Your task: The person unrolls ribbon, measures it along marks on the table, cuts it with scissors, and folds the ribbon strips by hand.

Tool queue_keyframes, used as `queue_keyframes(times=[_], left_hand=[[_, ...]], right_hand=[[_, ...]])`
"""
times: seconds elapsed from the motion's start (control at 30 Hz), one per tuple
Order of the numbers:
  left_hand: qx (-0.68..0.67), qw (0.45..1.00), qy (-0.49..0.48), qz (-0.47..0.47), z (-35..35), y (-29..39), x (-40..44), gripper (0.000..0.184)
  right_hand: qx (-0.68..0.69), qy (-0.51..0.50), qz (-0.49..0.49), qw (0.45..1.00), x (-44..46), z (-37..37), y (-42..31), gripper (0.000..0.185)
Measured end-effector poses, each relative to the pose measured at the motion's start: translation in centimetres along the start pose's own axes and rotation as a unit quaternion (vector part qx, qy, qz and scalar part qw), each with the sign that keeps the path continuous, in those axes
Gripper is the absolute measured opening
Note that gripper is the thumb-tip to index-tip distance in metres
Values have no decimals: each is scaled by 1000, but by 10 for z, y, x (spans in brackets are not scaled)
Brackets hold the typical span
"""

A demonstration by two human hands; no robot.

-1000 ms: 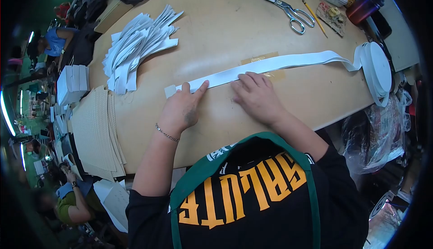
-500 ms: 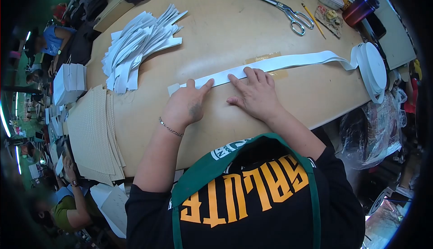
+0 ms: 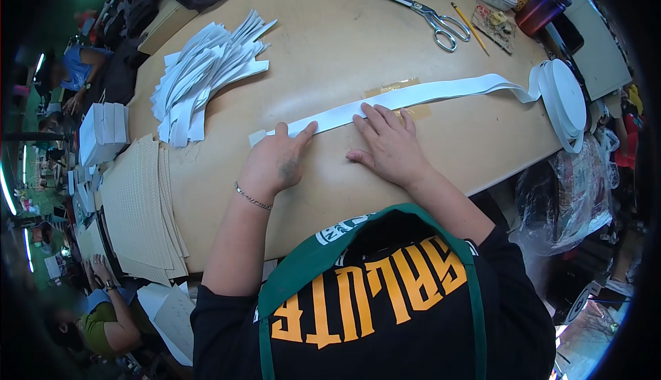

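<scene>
A white flat band [image 3: 441,90], probably elastic or tape, lies stretched across the table and runs to a white roll [image 3: 566,97] at the right. Near its left end, my left hand [image 3: 275,165] presses on it with index finger and thumb spread apart; the other fingers are curled out of sight. My right hand [image 3: 392,147] rests farther along, fingertips lying on the band and thumb stretched out on the table. Brown tape [image 3: 416,113] is stuck to the table under the band. A small pale piece [image 3: 257,137] sits at the band's left end.
Cut white strips [image 3: 206,73] are heaped at the upper left. Scissors [image 3: 427,15] and a pencil [image 3: 470,28] lie at the far side, near a dark tumbler [image 3: 544,6]. Beige textured sheets [image 3: 141,208] are stacked at the left edge. Other people sit beyond it.
The whole view has shifted slightly left. My right index finger has drawn nearer the other fingertips on the band. My left hand stays near the band's end.
</scene>
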State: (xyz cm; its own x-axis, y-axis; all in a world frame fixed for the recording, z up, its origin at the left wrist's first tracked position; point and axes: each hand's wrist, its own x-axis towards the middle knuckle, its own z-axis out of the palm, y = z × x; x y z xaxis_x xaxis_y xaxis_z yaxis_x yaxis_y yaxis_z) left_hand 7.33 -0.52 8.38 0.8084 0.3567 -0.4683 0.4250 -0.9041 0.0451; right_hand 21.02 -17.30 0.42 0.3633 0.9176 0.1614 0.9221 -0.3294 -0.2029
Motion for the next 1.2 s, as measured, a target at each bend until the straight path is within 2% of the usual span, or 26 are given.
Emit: queue_keyframes(times=[0.23,0.33,0.43,0.47,0.57,0.67,0.9,1.03,1.2], left_hand=[[-9,1000,4,-11,-1,0,-1,67],[-12,996,73,-39,11,0,-6,55],[40,939,338,55,39,16,-4,43],[-15,932,350,96,41,26,1,37],[-20,921,368,124,48,52,15,40],[-4,944,319,81,50,58,27,43],[20,963,264,58,44,57,26,48],[26,959,276,54,49,56,27,55],[21,974,215,69,37,57,29,67]], right_hand=[[6,-13,5,1000,1,-2,-2,72],[5,-26,1,1000,2,-6,-3,74],[1,-25,0,1000,3,-5,-3,74],[-2,-24,-3,1000,3,-4,-4,74],[13,-10,-14,1000,3,-6,-3,71],[19,-4,-15,1000,2,-5,-1,70],[30,-17,-9,999,4,-6,-2,72],[17,-36,-16,999,5,-8,-4,74],[53,-41,5,998,3,-12,-1,76]])
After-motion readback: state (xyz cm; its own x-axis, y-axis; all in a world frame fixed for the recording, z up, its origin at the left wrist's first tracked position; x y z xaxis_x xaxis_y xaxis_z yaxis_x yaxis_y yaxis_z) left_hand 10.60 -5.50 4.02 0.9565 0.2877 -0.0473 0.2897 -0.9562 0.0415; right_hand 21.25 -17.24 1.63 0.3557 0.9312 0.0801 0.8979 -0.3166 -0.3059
